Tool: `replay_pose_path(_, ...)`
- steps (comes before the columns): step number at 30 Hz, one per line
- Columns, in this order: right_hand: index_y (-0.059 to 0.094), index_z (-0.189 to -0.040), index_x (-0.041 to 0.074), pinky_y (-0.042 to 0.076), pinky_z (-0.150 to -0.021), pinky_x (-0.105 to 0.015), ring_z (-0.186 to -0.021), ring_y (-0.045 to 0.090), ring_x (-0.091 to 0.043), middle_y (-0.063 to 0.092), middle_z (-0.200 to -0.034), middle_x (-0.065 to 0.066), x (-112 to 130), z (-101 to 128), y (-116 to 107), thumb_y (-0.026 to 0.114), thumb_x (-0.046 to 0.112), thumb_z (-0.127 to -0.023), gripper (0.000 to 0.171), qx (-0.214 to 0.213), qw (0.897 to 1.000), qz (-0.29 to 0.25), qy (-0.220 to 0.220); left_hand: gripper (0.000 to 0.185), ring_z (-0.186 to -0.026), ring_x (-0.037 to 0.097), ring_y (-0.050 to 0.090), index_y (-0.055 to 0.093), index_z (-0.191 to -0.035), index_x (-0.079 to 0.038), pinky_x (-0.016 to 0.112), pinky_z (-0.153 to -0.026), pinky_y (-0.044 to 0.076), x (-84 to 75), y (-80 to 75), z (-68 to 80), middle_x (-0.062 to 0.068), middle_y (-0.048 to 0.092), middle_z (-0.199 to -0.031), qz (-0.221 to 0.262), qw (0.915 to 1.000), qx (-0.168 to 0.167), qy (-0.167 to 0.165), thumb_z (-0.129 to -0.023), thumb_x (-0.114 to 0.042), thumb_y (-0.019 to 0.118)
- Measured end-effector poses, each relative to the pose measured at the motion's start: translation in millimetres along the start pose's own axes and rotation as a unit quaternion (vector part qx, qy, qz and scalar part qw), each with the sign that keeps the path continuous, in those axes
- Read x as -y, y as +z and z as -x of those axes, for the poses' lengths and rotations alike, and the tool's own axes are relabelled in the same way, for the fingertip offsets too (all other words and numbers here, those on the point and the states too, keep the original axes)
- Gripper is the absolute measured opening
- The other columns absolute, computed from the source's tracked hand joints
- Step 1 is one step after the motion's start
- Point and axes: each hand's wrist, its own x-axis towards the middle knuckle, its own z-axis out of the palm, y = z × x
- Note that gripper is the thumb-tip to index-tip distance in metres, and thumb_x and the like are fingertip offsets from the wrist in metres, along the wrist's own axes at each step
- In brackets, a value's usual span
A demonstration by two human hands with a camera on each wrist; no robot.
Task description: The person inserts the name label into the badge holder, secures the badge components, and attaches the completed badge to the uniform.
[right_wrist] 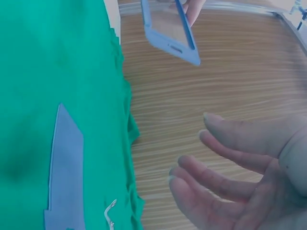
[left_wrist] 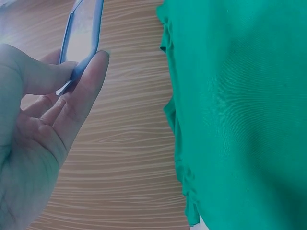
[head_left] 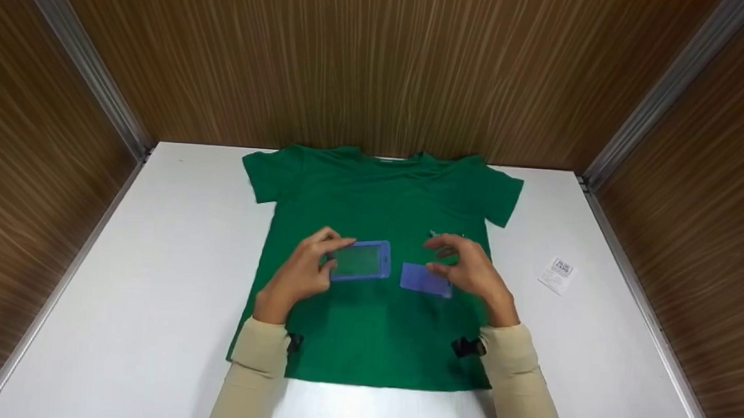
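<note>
Blue badge holder [head_left: 361,261] pinched in left hand [head_left: 300,272], right hand [head_left: 468,266] relaxed and empty above loose blue card [head_left: 424,279] on green T-shirt [head_left: 371,325]: best kept level and steady.

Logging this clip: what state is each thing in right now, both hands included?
Left hand: pinches the badge holder's end, lifted above the shirt.
Badge holder: blue, clear window, no card visible inside.
Right hand: fingers relaxed, holding nothing, above the card.
Blue card: lying flat on the shirt.
Green T-shirt: spread flat on the table, collar at the far edge.
White label: flat on the table, right of the shirt.
</note>
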Motion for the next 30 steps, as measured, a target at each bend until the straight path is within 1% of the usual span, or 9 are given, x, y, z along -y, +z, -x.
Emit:
replay_pose_path(4,0.067,-0.128,0.003,0.056,-0.096,-0.059,-0.116,0.066,-0.045,0.067,-0.131,-0.022,5,0,1,0.077,0.006,-0.092,0.037,-0.001,1.0,-0.017,-0.019,0.049,-0.092,0.024,0.054,0.065,-0.139,-0.006,0.037,-0.078,0.046,-1.2,1.1,-0.1,0.018,0.062,-0.117,-0.009,1.0,0.0,0.002,-0.095,0.014,0.056)
replay_pose_path(10,0.066,-0.131,0.005,0.058,-0.094,-0.058,-0.115,0.066,-0.047,0.067,-0.131,-0.02,8,-1,5,0.077,0.007,-0.091,0.041,0.0,0.999,-0.034,-0.038,0.049,-0.095,0.026,0.055,0.065,-0.139,-0.006,0.041,-0.08,0.048,-3.2,3.1,-0.5,0.016,0.062,-0.118,-0.002,1.0,0.007,0.0,-0.095,0.013,0.057)
replay_pose_path(15,0.064,-0.134,0.008,0.06,-0.09,-0.055,-0.112,0.069,-0.041,0.068,-0.129,-0.019,12,-3,9,0.079,0.007,-0.09,0.047,0.002,0.998,-0.031,-0.057,0.05,-0.095,0.026,0.055,0.065,-0.139,-0.006,0.038,-0.081,0.046,-4.3,4.9,-1.2,0.017,0.062,-0.119,0.005,0.9999,0.013,0.003,-0.094,0.014,0.056)
replay_pose_path(17,0.063,-0.135,0.008,0.061,-0.089,-0.054,-0.111,0.07,-0.039,0.069,-0.128,-0.019,13,-3,10,0.08,0.007,-0.089,0.049,0.004,0.997,-0.03,-0.064,0.05,-0.096,0.025,0.056,0.066,-0.139,-0.007,0.038,-0.082,0.048,-4.5,5.7,-1.5,0.017,0.062,-0.119,0.005,0.9999,0.014,0.006,-0.094,0.014,0.056)
replay_pose_path(22,0.061,-0.138,0.007,0.06,-0.089,-0.058,-0.109,0.07,-0.043,0.068,-0.127,-0.022,17,-4,14,0.08,0.004,-0.088,0.053,0.013,0.996,-0.038,-0.075,0.049,-0.096,0.026,0.057,0.066,-0.138,-0.007,0.043,-0.083,0.051,-5.4,7.8,-2.7,0.019,0.063,-0.119,0.009,0.9998,0.017,0.009,-0.095,0.014,0.057)
replay_pose_path(24,0.061,-0.138,0.007,0.06,-0.088,-0.058,-0.108,0.07,-0.043,0.067,-0.127,-0.022,18,-4,16,0.079,0.001,-0.088,0.054,0.014,0.996,-0.04,-0.077,0.049,-0.096,0.027,0.057,0.066,-0.138,-0.005,0.045,-0.083,0.052,-6.0,8.6,-3.2,0.021,0.062,-0.119,0.013,0.9997,0.019,0.01,-0.095,0.014,0.057)
replay_pose_path(27,0.06,-0.139,0.008,0.061,-0.087,-0.055,-0.107,0.071,-0.038,0.067,-0.127,-0.022,19,-4,18,0.08,0.0,-0.087,0.056,0.015,0.996,-0.036,-0.08,0.048,-0.095,0.026,0.056,0.066,-0.138,-0.005,0.047,-0.082,0.052,-6.6,9.6,-3.8,0.022,0.062,-0.118,0.015,0.9996,0.02,0.012,-0.095,0.014,0.057)
replay_pose_path(30,0.06,-0.14,0.01,0.063,-0.085,-0.051,-0.106,0.072,-0.036,0.067,-0.127,-0.021,20,-4,20,0.08,0.001,-0.087,0.058,0.019,0.996,-0.035,-0.082,0.047,-0.093,0.025,0.055,0.066,-0.138,-0.004,0.045,-0.08,0.051,-7.1,10.7,-4.1,0.022,0.062,-0.118,0.014,0.9996,0.02,0.014,-0.095,0.014,0.057)
